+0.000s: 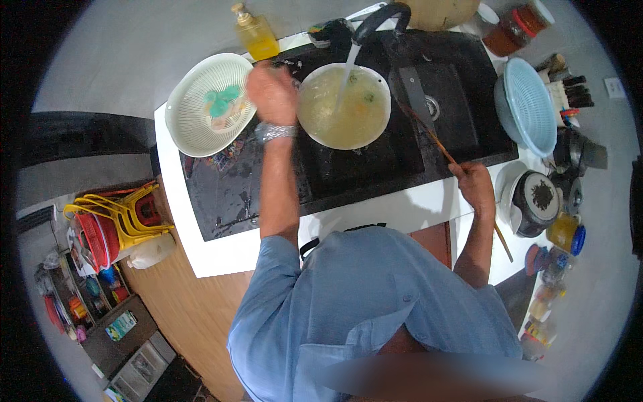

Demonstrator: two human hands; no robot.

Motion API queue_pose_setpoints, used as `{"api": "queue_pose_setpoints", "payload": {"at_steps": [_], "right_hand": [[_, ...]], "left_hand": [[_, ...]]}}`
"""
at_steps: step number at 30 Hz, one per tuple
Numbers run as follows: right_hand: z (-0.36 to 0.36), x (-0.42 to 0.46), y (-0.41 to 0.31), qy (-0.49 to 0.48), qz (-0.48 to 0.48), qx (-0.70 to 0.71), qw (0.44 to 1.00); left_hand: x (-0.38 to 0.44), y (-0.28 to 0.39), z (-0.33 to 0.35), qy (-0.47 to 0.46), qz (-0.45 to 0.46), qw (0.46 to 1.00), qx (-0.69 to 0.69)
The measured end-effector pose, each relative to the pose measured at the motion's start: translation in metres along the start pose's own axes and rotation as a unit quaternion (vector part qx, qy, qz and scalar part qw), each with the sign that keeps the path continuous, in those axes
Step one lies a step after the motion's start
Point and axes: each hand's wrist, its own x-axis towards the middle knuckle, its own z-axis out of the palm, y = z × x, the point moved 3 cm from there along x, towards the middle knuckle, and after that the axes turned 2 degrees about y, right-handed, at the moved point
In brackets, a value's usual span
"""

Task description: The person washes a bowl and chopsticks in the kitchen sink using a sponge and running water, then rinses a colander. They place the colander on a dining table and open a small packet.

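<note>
A white bowl (304,131) stands in the black sink (361,173), full of cloudy yellowish water with dark green bits in it. Water pours into it from a black faucet (374,24). My left hand (273,94), wearing a silver watch, is blurred between this bowl and the rim of a white colander (183,113). Green and pale pinkish pieces (219,106) lie in the colander. Over the sink's front right edge, my right hand (473,185) grips a long thin wooden stick (438,143). Its far end points toward the bowl's right side.
A soap pump bottle (257,37) stands behind the colander. At right are a light blue basin with a colander (530,108), a round appliance (527,206) and several jars along the wall. Yellow and red plastic stools (125,216) are at left.
</note>
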Motion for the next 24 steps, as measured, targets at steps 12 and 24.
{"api": "queue_pose_setpoints", "payload": {"at_steps": [12, 24], "right_hand": [[0.016, -0.016, 0.008, 0.006, -0.005, -0.008, 1.000], [0.030, -0.024, 0.045, 0.012, -0.014, -0.018, 1.000]], "left_hand": [[-0.057, -0.002, 0.025, -0.138, 0.067, 0.977, -0.149], [-0.183, 0.045, 0.229, -0.488, -0.156, 0.830, -0.222]]}}
